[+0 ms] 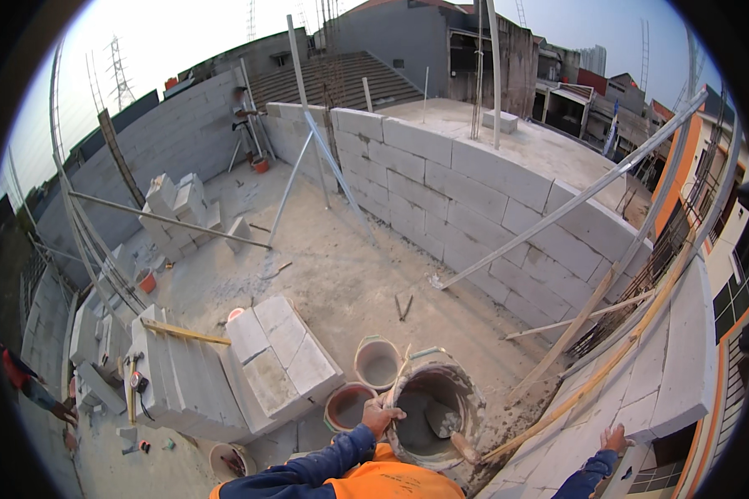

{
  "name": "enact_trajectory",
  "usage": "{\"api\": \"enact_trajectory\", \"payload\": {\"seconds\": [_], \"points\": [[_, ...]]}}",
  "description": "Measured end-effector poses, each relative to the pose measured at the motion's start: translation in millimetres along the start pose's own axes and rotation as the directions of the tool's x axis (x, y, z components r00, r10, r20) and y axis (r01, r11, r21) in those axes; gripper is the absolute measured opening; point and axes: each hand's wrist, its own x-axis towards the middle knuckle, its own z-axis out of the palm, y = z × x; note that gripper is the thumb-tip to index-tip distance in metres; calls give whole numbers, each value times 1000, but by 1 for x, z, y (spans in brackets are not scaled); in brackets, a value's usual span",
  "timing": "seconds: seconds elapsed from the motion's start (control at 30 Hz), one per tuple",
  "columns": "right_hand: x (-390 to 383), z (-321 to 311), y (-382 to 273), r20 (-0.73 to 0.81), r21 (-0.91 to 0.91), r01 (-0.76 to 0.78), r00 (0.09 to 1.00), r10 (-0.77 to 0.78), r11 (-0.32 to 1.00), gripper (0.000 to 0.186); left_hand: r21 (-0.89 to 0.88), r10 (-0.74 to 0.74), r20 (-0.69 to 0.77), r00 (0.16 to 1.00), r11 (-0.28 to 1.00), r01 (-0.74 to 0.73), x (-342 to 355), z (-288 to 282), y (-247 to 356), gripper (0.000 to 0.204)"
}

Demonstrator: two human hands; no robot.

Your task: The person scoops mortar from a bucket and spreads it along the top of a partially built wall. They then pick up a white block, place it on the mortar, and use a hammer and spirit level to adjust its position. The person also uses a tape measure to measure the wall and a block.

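Note:
My left hand [383,417] grips the near left rim of a mortar-crusted bucket [475,404] with grey mix inside. A trowel [441,421] rests in it, its handle toward the lower right. A pale bucket [376,348] and a red-rimmed bucket [334,397] with grey contents stand beside it. My right hand [612,441], fingers apart, is at the lower edge of the light grey block wall [649,374] on my right.
Stacked blocks [287,353] and a tape measure [138,382] lie left. A long block wall [474,200], diagonal metal props [558,200] and timber battens [574,378] border the right. One person [245,125] stands at the far back, another [33,382] at far left.

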Motion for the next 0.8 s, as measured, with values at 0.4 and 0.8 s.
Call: {"api": "enact_trajectory", "payload": {"seconds": [0.4,0.8], "points": [[48,-26,13,436,289,-261,893,116,921,98,67,84,-66,994,995,-80,-1,4,4,43],[-80,26,13,28,-497,373,909,-416,784,65,59,37,-133,990,998,-29,2,2,-8,33]]}}
